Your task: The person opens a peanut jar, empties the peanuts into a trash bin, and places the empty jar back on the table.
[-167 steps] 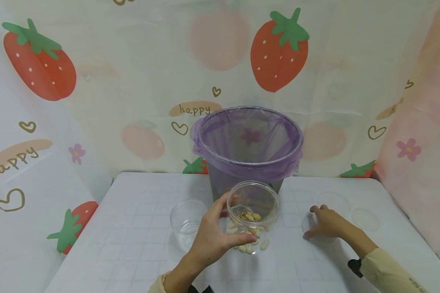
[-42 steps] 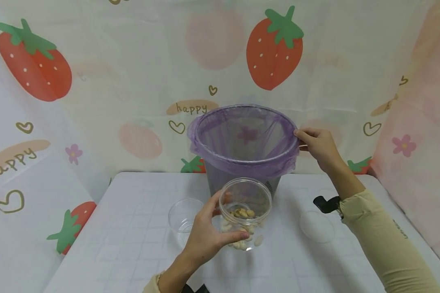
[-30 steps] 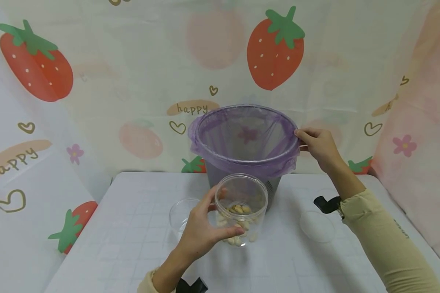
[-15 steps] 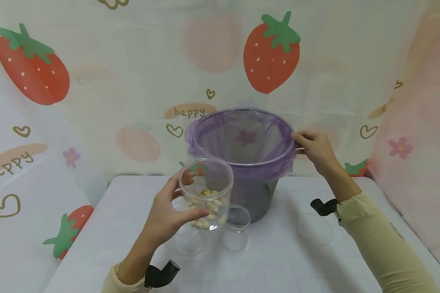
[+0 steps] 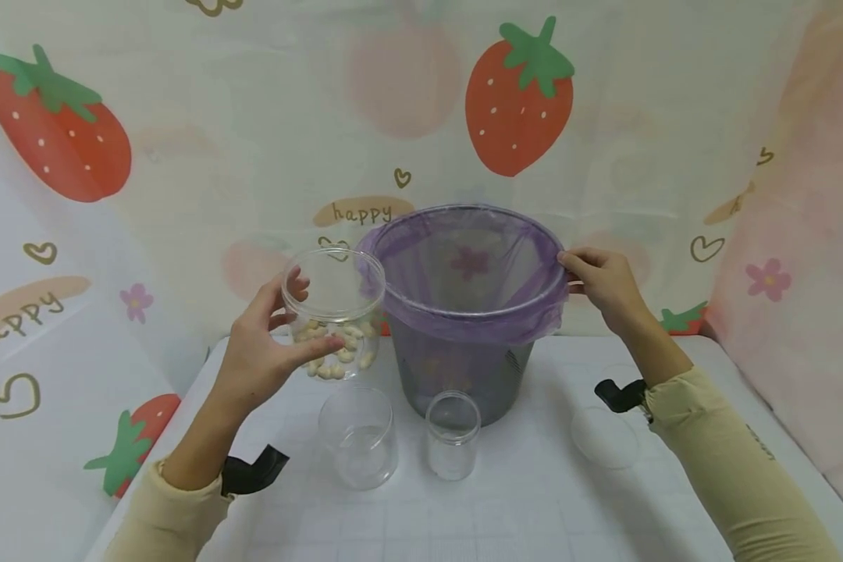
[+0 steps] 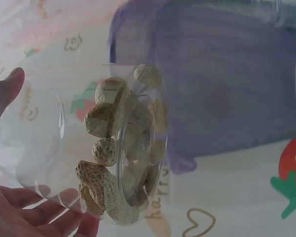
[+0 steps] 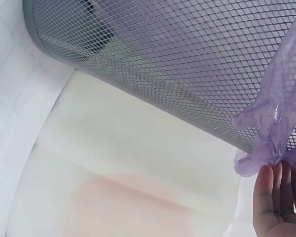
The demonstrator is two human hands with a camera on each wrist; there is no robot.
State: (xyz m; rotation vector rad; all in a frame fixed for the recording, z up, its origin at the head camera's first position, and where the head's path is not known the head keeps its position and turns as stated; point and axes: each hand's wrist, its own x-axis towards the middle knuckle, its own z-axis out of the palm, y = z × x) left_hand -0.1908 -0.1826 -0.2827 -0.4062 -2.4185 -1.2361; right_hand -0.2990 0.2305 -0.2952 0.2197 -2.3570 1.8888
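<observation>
My left hand (image 5: 256,347) grips a clear plastic jar (image 5: 333,300) by its side, thumb in front and fingers round the far side. Uncapped, the jar is held up left of the bin, its mouth near the bin's rim height. Unshelled peanuts (image 6: 101,118) lie in its bottom. On the right, my right hand (image 5: 604,285) pinches the rim of a grey mesh trash bin (image 5: 464,371), over the purple bag (image 5: 478,324) that lines it. From the right wrist view, the fingers (image 7: 281,190) sit against the bag's gathered edge.
Two uncapped clear jars stand on the white table in front of the bin, a wider one (image 5: 358,457) and a narrower one (image 5: 453,457). A clear round lid (image 5: 604,441) lies under my right forearm. A strawberry-print curtain (image 5: 267,156) hangs close behind the bin.
My left hand has carried the peanut jar left and up, uncovering the two jars behind it. Earlier, my right hand left the lid on the table and took the bin's rim, where it stays.
</observation>
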